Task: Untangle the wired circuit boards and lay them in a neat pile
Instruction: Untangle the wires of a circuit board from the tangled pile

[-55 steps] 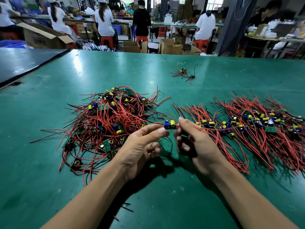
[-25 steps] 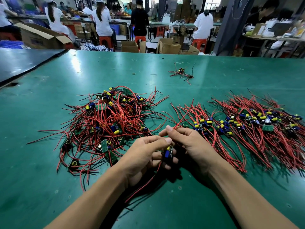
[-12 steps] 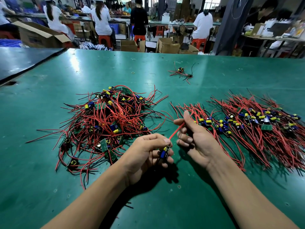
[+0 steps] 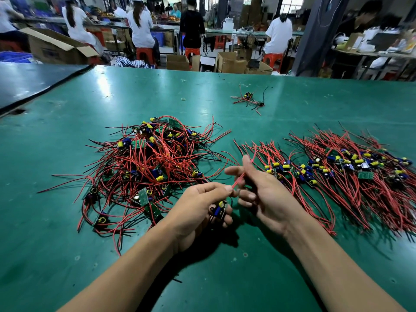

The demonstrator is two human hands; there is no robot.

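Observation:
A tangled heap of wired circuit boards (image 4: 153, 167) with red and black leads lies left of centre on the green table (image 4: 67, 233). To the right, sorted boards (image 4: 351, 172) lie in a row with their wires fanned out. My left hand (image 4: 200, 210) grips one small circuit board (image 4: 219, 208) with blue and yellow parts. Its red wire (image 4: 242, 176) runs up and to the right through the fingers of my right hand (image 4: 263, 190), which pinches it between thumb and fingers.
A few stray boards with wires (image 4: 248, 99) lie farther back at the centre, near a small rubber band (image 4: 183, 99). A dark table (image 4: 27, 84) adjoins at the far left. Beyond the far edge stand cardboard boxes (image 4: 229, 63), red stools and several seated workers.
My left hand brought the board down from in front of the piles to near the table. My right hand let go of the board end and slid up along its red wire.

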